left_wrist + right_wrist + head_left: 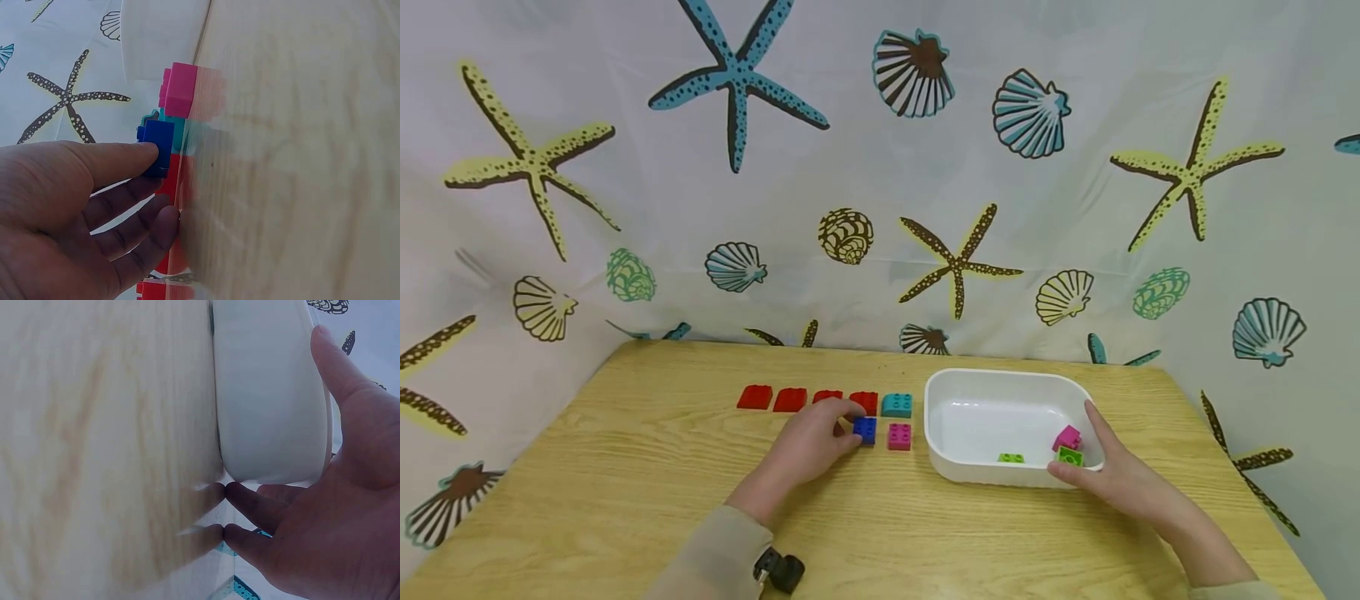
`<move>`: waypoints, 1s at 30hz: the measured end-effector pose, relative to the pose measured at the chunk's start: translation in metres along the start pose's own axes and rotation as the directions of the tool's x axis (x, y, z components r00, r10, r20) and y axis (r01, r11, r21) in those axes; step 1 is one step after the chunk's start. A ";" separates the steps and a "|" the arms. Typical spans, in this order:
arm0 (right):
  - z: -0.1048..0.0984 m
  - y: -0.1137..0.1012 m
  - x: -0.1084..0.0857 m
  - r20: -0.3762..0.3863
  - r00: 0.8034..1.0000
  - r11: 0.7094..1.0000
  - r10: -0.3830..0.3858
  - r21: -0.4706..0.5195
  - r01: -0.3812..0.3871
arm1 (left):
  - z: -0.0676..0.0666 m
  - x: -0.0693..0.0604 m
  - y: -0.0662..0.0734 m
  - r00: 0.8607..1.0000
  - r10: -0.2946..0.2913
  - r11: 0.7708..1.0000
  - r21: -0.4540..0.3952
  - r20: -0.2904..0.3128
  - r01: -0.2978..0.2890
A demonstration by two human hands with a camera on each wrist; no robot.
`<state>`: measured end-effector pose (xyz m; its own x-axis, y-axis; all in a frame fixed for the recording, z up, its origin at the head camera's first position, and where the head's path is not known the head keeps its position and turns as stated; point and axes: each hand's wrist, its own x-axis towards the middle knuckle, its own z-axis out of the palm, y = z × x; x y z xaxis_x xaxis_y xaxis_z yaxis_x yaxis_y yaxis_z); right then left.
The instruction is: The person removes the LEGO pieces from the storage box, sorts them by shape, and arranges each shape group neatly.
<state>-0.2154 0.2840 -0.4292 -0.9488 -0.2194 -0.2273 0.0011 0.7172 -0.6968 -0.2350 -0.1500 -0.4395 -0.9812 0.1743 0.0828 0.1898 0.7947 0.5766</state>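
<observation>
My left hand [812,442] pinches a blue toy brick [864,431] between thumb and fingers. In the left wrist view the blue brick [159,147] is upright at the tabletop; whether it touches the wood I cannot tell. A pink brick [899,437] stands just right of it, and a teal brick [897,406] lies behind. Several red bricks [790,400] form a row to the left of the teal one. My right hand [1123,475] holds the right end of a white plastic bin [977,473], thumb at the front rim, other fingers round the side.
Inside the bin are a pink brick [1067,438] and two lime green bricks [1070,457], one by the front wall. The wooden table [880,533] ends at a white curtain [820,183] printed with starfish and shells, which also closes both sides.
</observation>
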 end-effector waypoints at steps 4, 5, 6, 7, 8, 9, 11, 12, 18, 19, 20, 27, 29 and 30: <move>0.000 0.000 0.000 0.000 1.000 1.000 0.000 -0.002 0.000 | -0.001 -0.002 -0.001 1.000 0.003 1.000 -0.001 0.007 -0.003; 0.000 0.000 0.000 0.000 1.000 1.000 0.001 -0.004 -0.001 | -0.001 -0.002 -0.001 1.000 0.002 1.000 0.000 0.008 -0.002; 0.000 0.000 0.000 0.001 1.000 1.000 0.004 -0.005 -0.004 | -0.001 -0.002 -0.002 1.000 0.000 1.000 -0.001 0.008 0.000; 0.000 0.000 0.000 0.001 1.000 1.000 0.007 -0.006 -0.007 | -0.001 -0.002 -0.002 1.000 0.002 1.000 0.003 0.008 -0.002; 0.000 0.000 0.000 0.002 1.000 1.000 0.010 -0.007 -0.010 | 0.000 -0.002 -0.002 1.000 0.000 1.000 0.005 0.008 0.000; 0.000 0.000 0.001 0.003 1.000 1.000 0.012 -0.007 -0.012 | 0.000 -0.002 -0.003 1.000 -0.001 1.000 0.007 0.006 0.001; 0.000 -0.001 0.001 0.005 1.000 1.000 0.016 -0.007 -0.016 | 0.001 -0.001 -0.004 1.000 -0.003 1.000 0.013 0.006 0.003; 0.001 -0.001 0.001 0.006 1.000 1.000 0.017 -0.007 -0.017 | 0.001 -0.001 -0.004 1.000 -0.004 1.000 0.015 0.006 0.004; 0.001 -0.001 0.001 0.005 1.000 1.000 0.007 -0.005 -0.007 | 0.002 -0.002 -0.006 1.000 0.004 1.000 0.026 0.001 -0.004; 0.001 -0.001 0.001 0.005 1.000 1.000 0.005 -0.004 -0.005 | 0.002 -0.002 -0.006 1.000 0.005 1.000 0.027 0.000 -0.005; 0.001 -0.001 0.001 0.004 1.000 1.000 0.004 -0.003 -0.004 | 0.002 -0.002 -0.005 1.000 0.003 1.000 0.027 0.001 -0.003; 0.001 0.001 0.002 0.001 1.000 1.000 0.001 -0.004 -0.001 | 0.002 -0.001 -0.003 1.000 -0.014 0.999 0.032 0.006 0.014; 0.001 0.001 0.002 0.002 1.000 1.000 0.007 -0.006 -0.007 | 0.002 -0.001 -0.002 1.000 -0.015 0.999 0.030 0.004 0.015; 0.000 0.001 0.002 0.003 1.000 1.000 0.010 -0.005 -0.010 | 0.002 -0.001 -0.002 1.000 -0.016 1.000 0.027 0.004 0.015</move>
<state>-0.2172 0.2838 -0.4305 -0.9479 -0.2137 -0.2361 0.0091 0.7229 -0.6909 -0.2348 -0.1503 -0.4425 -0.9839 0.1640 0.0709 0.1755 0.8129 0.5554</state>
